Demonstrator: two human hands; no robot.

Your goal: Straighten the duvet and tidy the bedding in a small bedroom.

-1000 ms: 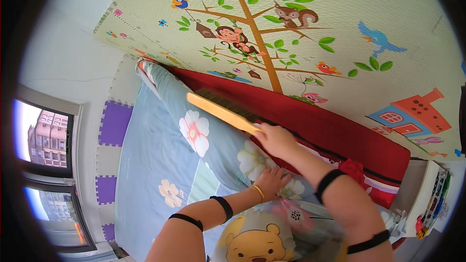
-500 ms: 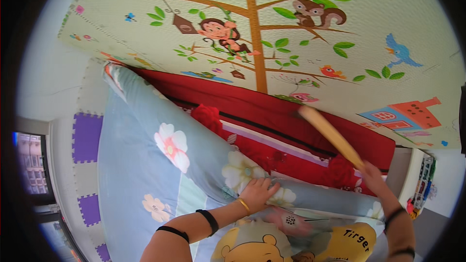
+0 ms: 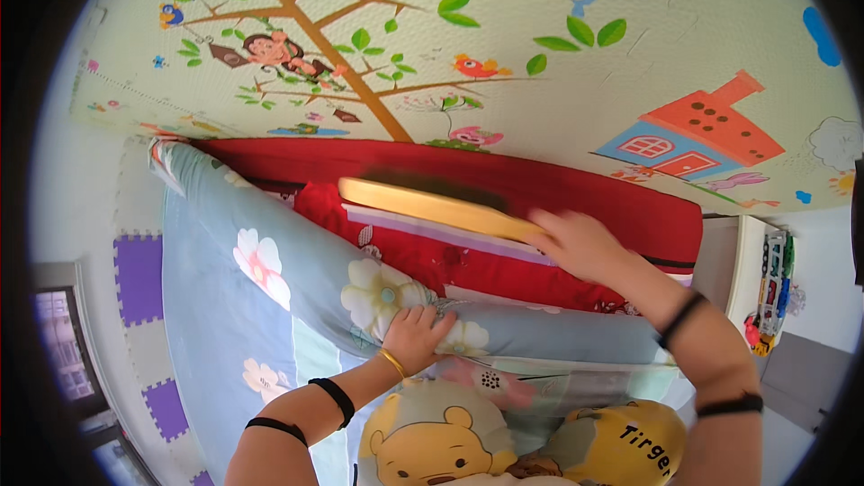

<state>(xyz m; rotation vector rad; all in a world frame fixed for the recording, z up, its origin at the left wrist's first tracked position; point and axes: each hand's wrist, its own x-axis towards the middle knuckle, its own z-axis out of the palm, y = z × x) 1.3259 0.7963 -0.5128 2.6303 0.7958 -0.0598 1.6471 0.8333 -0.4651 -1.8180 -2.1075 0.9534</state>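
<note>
My right hand (image 3: 576,243) is closed round the end of a long wooden-handled bed brush (image 3: 423,207). Its dark bristles, smeared by motion, face the far side, above the red bedding (image 3: 405,256). On the near side, my left hand (image 3: 418,337) holds down the rolled-back edge of a blue-grey flowered sheet (image 3: 261,306), its fingers bent over the fold and the thumb out to the right. The uncovered strip of red bedding, with lilac and white bands, lies between that fold and the dark red far edge (image 3: 630,207).
Close in front of me lie two cartoon-printed cushions, one with a bear (image 3: 436,445) and one yellow (image 3: 621,436). A padded wall (image 3: 504,45) with tree and animal stickers rises behind the bed. Purple foam panels (image 3: 138,279) stand at left, a shelf with toys (image 3: 774,283) at right.
My right hand has swept the brush to the left over the red bedding, turning it nearly level. My left hand stays on the same fold. The view has shifted to the right.
</note>
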